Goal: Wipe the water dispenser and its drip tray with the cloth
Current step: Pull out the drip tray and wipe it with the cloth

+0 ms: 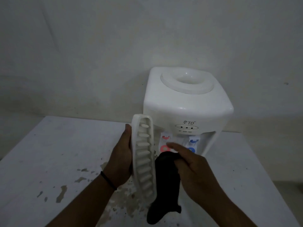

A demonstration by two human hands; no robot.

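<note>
Black cloth hangs lower centre, pinched in right hand fingers. Left hand fingers wrap white slotted plastic drip tray, held on edge mid-frame. White countertop water dispenser, centre right on stained white table, reads "TD".

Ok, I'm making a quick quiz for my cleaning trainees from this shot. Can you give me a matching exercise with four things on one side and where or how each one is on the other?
Things:
1. drip tray
2. cloth
3. water dispenser
4. wristband

Place or state:
A. black, hanging from the right hand
B. standing on the table against the wall
C. on the left arm
D. white, held on edge in the left hand

Pairs: 1-D, 2-A, 3-B, 4-C
</note>
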